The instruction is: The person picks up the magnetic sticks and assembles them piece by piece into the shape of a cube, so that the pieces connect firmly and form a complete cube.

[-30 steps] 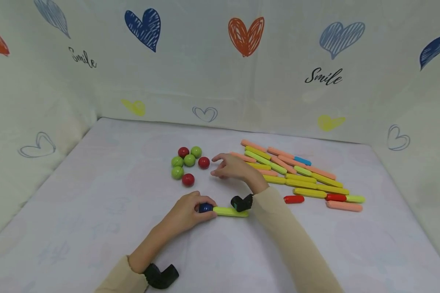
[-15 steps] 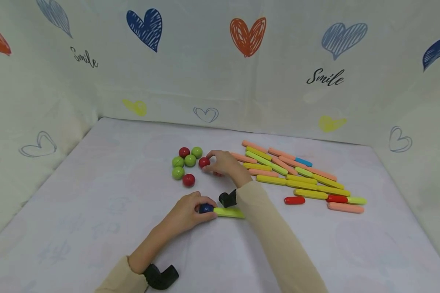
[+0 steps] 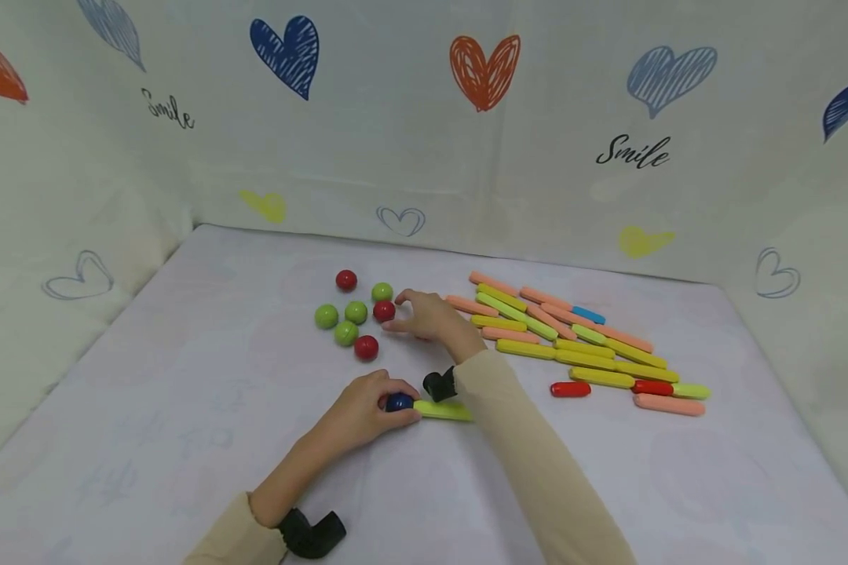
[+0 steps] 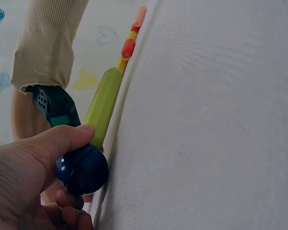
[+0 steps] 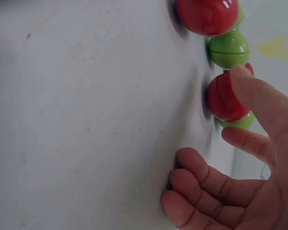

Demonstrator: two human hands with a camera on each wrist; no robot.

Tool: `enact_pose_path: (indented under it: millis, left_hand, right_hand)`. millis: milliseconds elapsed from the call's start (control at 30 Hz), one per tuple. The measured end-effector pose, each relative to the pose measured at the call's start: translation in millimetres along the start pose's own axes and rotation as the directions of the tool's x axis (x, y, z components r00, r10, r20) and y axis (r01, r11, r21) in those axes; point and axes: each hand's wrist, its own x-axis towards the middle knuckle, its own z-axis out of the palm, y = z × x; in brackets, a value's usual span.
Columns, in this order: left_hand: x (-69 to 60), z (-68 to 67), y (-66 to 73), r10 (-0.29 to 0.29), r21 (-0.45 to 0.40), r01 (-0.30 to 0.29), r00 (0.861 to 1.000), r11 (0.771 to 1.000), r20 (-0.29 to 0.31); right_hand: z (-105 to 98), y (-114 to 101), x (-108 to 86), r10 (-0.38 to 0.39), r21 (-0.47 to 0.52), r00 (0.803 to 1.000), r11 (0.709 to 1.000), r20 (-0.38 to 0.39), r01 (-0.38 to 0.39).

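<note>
In the head view, my left hand (image 3: 367, 406) holds a dark blue ball (image 3: 399, 402) low on the table. A yellow-green stick (image 3: 438, 410) extends right from the ball; the right sleeve covers its far end. The left wrist view shows the thumb over the place where blue ball (image 4: 84, 170) and stick (image 4: 104, 103) meet. My right hand (image 3: 427, 318) is at a red ball (image 3: 385, 311), thumb and index finger spread at its sides. In the right wrist view, the thumb overlaps that red ball (image 5: 225, 98); whether it touches is unclear. The other fingers are loosely curled.
Left of the right hand lie green balls (image 3: 346, 333) and two more red balls, one nearer (image 3: 366, 348), one farther (image 3: 346, 280). Several sticks, including salmon (image 3: 670, 404), yellow (image 3: 526, 349) and blue (image 3: 589, 315), spread over the table's right side. A short red stick (image 3: 570, 389) lies nearby.
My right hand has reached left to the red ball. That ball has shifted slightly left, and several others have spread apart. My left hand has kept its hold on the blue ball.
</note>
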Motion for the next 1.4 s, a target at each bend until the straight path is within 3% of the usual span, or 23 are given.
enact_pose_path:
  millis: [300, 500, 733, 1033, 1200, 1400]
  left_hand:
    - [-0.8, 0.1, -2.1, 0.043, 0.004, -0.043, 0.999, 0.999, -0.008]
    - [-0.4, 0.5, -2.3, 0.044, 0.005, -0.044, 0.999, 0.999, -0.010]
    - [-0.2, 1.2, -1.3, 0.015, -0.002, -0.015, 1.000, 1.000, -0.009]
    - [-1.7, 1.6, 1.1, -0.048, 0.001, 0.048, 0.999, 0.999, -0.006]
    - [-1.4, 1.8, 1.9, -0.093, 0.007, 0.093, 0.996, 0.996, -0.005]
    - [-0.6, 2.0, 2.3, -0.104, 0.007, 0.104, 0.995, 0.995, -0.004]
  right_hand:
    - [6.7, -17.7, 4.5, 0.029, -0.183, 1.000, 0.983, 0.007, -0.027]
    - [4.4, -20.0, 1.9, 0.031, -0.211, 0.999, 0.977, 0.014, -0.027]
    - [-5.6, -2.2, -9.1, -0.002, -0.050, 0.995, 0.999, 0.097, 0.006]
    - [-5.1, 32.1, -51.3, -0.083, 0.031, 0.988, 0.996, 0.127, 0.080]
    - [-2.0, 55.2, -79.0, -0.122, 0.120, 0.987, 0.987, 0.104, 0.109]
    - [4.2, 80.9, -117.2, -0.102, 0.232, 0.993, 0.969, 0.064, 0.084]
